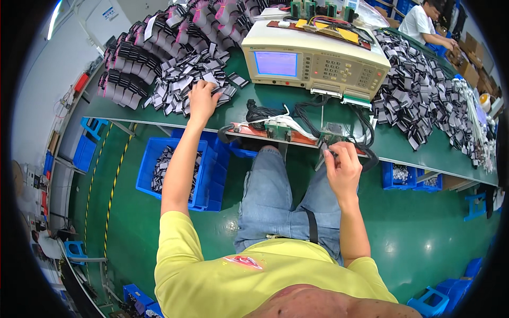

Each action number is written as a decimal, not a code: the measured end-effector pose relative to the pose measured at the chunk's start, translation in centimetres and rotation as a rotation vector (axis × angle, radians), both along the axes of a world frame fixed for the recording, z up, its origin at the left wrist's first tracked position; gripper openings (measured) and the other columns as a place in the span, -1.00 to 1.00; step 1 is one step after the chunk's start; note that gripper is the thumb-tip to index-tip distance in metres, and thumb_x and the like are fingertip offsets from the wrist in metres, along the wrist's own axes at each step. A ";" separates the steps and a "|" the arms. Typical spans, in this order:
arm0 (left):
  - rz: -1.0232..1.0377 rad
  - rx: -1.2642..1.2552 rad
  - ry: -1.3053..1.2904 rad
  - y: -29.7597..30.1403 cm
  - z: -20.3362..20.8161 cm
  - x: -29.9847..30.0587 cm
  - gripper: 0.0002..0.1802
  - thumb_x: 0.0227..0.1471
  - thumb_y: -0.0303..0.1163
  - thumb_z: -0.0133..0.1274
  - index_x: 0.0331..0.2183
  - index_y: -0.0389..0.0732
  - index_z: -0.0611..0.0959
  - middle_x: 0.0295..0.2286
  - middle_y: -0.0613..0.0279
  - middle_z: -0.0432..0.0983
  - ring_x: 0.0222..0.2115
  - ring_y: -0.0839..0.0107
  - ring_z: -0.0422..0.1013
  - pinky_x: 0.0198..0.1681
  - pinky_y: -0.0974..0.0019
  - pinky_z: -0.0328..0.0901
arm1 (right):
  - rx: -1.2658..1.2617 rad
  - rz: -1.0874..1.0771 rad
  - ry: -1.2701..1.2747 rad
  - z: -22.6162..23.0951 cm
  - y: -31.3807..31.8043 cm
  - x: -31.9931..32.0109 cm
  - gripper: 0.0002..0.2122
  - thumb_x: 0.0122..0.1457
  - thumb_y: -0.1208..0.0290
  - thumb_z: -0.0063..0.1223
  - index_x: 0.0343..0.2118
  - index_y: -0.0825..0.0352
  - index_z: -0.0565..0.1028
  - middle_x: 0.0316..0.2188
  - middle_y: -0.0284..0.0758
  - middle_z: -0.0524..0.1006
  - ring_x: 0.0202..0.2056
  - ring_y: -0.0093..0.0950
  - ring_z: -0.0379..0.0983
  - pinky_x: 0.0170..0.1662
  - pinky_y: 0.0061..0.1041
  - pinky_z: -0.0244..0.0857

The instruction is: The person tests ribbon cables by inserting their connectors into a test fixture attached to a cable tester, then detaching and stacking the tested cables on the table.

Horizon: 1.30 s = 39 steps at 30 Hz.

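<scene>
Yellow-sleeved arms reach to a green bench; left hand [203, 100], fingers spread, presses into the heap of flat grey cables [180, 79] directly ahead of it; right hand [343, 167] pinches a connector at the test fixture [297, 135], just left of it

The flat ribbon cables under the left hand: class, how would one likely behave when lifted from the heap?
The ribbon cables look thin and folded, so one probably flops and weighs little. They lie loosely overlapped under the left hand, so neighbours may drag along or slide off the green table.
</scene>
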State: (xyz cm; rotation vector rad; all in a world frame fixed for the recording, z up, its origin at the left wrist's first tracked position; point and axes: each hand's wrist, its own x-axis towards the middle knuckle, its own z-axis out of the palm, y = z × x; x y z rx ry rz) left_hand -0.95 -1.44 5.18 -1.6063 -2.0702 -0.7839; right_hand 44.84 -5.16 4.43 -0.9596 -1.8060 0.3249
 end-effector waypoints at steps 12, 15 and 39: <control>0.259 -0.063 -0.030 3.0 0.5 -0.7 -0.52 -0.03 -0.08 0.38 -0.10 -0.10 0.70 -0.17 0.01 0.60 -0.06 0.01 0.47 0.02 -0.09 0.27 | -0.010 0.033 0.016 0.1 -0.2 0.0 -0.88 0.14 0.56 0.33 -0.31 0.36 0.57 -0.28 -0.32 0.56 -0.58 -0.46 0.50 -0.52 -0.49 0.38; 0.057 0.116 0.093 3.4 0.7 -0.3 -0.70 0.02 -0.34 0.31 -0.17 -0.16 0.70 -0.20 0.17 0.63 -0.14 0.08 0.52 -0.07 -0.09 0.34 | -0.012 0.022 0.006 0.1 -0.1 0.2 -0.87 0.13 0.56 0.33 -0.30 0.36 0.57 -0.27 -0.32 0.56 -0.57 -0.46 0.51 -0.51 -0.48 0.39; -0.349 0.081 -0.634 0.3 -2.9 6.6 -0.75 0.08 -0.49 0.30 -0.21 -0.33 0.60 -0.44 0.08 0.65 -0.46 0.36 0.58 -0.35 0.28 0.43 | 0.082 0.036 -0.594 0.0 2.0 0.4 -0.70 0.27 0.20 0.22 -0.50 0.28 0.49 -0.52 -0.26 0.51 -0.57 -0.17 0.51 -0.52 -0.24 0.36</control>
